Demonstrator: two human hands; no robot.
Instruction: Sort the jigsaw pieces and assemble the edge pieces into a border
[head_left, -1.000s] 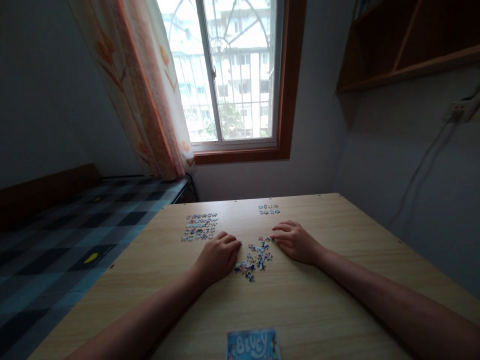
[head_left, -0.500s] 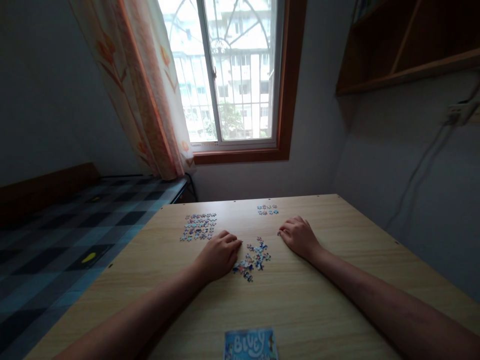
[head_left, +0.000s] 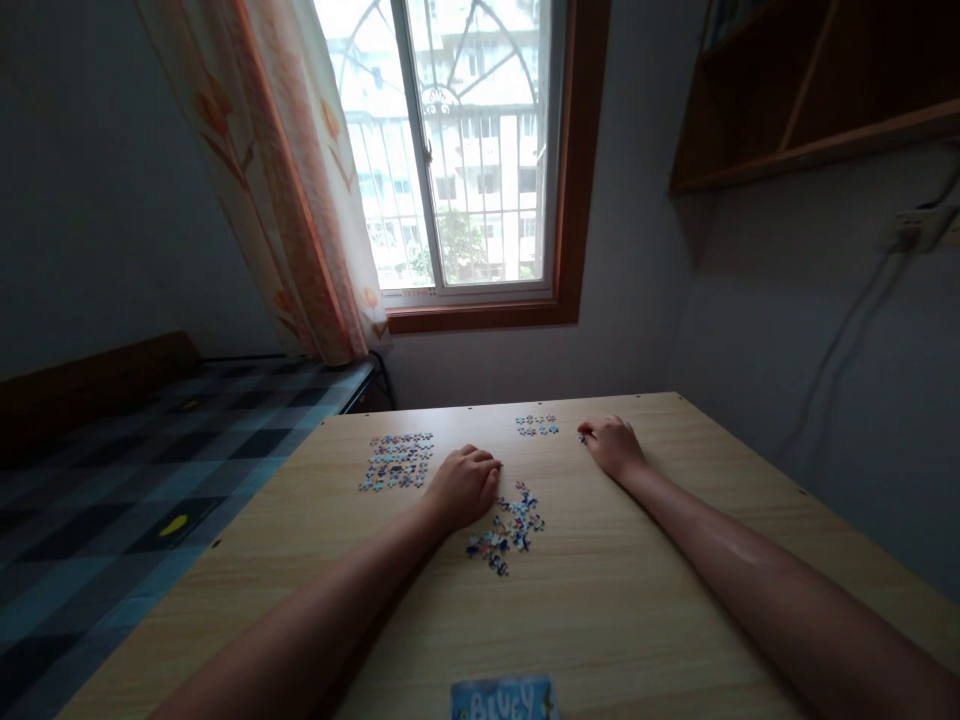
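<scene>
My right hand rests low over the far right of the table, fingertips pinched on a small jigsaw puzzle piece. Just left of it lie two short rows of puzzle pieces. My left hand is curled, palm down, between a larger block of pieces in rows and a loose pile of pieces. Its fingers are drawn together at the tips; whatever they hold is too small to make out.
A blue box marked "Bluey" lies at the near edge of the wooden table. To the left is a bed with a checked cover. A window and curtain are beyond; a shelf hangs at right.
My right hand has moved away and slightly right with the puzzle piece, to beside the short rows. My left hand has shifted right and farther out, above the loose pile.
</scene>
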